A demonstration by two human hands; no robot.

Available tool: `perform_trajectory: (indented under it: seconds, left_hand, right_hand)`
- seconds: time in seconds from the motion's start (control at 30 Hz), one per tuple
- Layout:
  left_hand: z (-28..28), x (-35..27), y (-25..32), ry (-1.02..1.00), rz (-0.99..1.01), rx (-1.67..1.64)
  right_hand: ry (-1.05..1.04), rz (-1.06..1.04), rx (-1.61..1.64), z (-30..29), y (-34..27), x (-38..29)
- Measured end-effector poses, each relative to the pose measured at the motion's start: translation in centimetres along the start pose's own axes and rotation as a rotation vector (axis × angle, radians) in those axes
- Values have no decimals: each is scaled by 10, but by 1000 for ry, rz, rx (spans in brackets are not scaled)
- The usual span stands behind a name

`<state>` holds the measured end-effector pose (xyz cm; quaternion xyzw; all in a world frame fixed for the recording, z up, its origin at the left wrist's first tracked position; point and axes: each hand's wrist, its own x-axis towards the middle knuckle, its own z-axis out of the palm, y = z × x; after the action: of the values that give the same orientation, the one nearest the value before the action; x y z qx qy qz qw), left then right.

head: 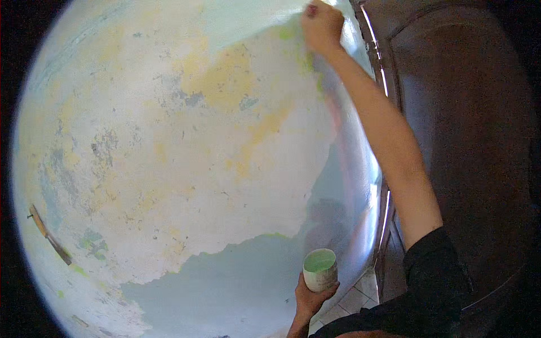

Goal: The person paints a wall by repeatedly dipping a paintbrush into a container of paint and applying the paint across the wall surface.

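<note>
At the lower right, my left hand (311, 295) holds a whitish cup (321, 279) from below and around its side. Light green paint (320, 260) shows inside the cup. My right hand (324, 31) is raised at the top, closed in a fist close to a patchy painted wall (270, 190). A small dark red part (312, 11) shows at this fist; the rest of whatever it holds is hidden and the hand is slightly blurred. A smooth pale green coat (249, 21) lies beside the fist, with a distinct lower edge.
Grey-blue areas (228, 279) and yellowish patches (230, 76) mark the wall. At the far left a narrow tan and dark piece (50, 236) lies against it, beside a small nail or screw (30, 216). A dark brown panelled door (465, 126) stands at the right, above floor tiles (355, 298).
</note>
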<state>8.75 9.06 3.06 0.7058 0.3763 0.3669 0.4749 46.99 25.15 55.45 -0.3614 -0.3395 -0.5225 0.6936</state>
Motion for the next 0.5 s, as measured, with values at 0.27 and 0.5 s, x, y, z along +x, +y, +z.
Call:
perform_trajectory:
  seconds: [0.27, 0.5]
  left_hand:
    - [8, 4, -4, -63, -9, -199]
    - [13, -3, 3, -87, 34, -146]
  right_hand:
    - [-128, -199, 386, -23, -269, -34]
    - [-305, -36, 971, -67, -244, -33]
